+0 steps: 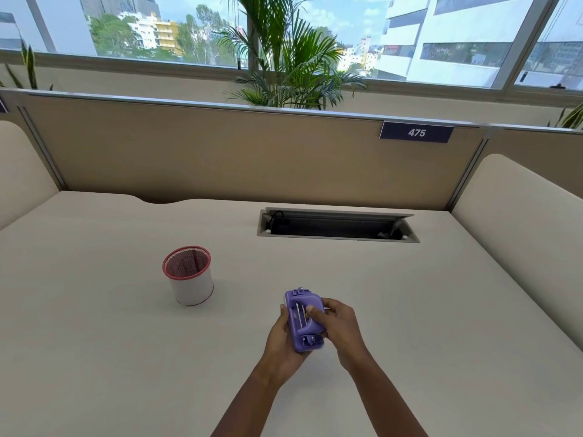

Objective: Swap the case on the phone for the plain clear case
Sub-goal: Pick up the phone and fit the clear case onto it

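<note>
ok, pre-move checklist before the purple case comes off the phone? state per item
1. Purple case held in both hands: ok.
2. Left hand supports it from beneath: ok.
3. Right hand thumb on the case back: ok.
4. Plain clear case in view for the swap: not ok, none visible on the desk.
5. Phone seated inside the case: cannot tell, only a pale edge shows.
6. Mesh pen cup apart from the hands: ok.

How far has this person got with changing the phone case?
Early on. The purple case seems to be on the phone, gripped by the left hand and right hand above the desk. Nothing looks finished. No clear case is visible, so removing and refitting remain.
</note>
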Demonstrator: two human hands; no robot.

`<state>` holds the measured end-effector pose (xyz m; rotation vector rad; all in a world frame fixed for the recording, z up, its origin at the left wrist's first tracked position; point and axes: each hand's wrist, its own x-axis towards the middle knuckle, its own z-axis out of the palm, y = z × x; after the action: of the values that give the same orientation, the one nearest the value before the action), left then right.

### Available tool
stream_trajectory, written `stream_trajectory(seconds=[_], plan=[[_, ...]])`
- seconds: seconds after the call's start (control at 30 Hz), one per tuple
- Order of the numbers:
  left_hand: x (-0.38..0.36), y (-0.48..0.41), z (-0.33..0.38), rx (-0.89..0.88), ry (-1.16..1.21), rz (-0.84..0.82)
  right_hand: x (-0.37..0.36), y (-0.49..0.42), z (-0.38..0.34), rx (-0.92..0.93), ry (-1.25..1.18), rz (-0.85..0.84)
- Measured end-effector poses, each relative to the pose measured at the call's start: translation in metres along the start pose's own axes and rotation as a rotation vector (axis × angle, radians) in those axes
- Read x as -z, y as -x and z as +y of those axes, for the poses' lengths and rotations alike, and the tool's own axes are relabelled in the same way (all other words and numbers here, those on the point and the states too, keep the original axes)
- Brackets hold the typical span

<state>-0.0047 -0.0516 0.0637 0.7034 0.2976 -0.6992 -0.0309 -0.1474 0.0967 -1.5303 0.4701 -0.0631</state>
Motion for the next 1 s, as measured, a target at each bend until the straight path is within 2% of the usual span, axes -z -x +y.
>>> stream_trajectory(seconds=[0.4, 0.73, 1.0], plan=[[0.001, -0.001, 0.001, -0.014, 0.004, 0.021, 0.000, 0.000, 0.000, -0.003, 0.046, 0.005], [0.004, -0.006, 0.013, -0.008, -0.096, 0.035, -0.002, 0.003, 0.003, -0.008, 0.079, -0.043], [0.005, -0.010, 0.016, -0.159, -0.252, 0.097, -0.004, 0.006, 0.004, 0.004, 0.120, -0.075]])
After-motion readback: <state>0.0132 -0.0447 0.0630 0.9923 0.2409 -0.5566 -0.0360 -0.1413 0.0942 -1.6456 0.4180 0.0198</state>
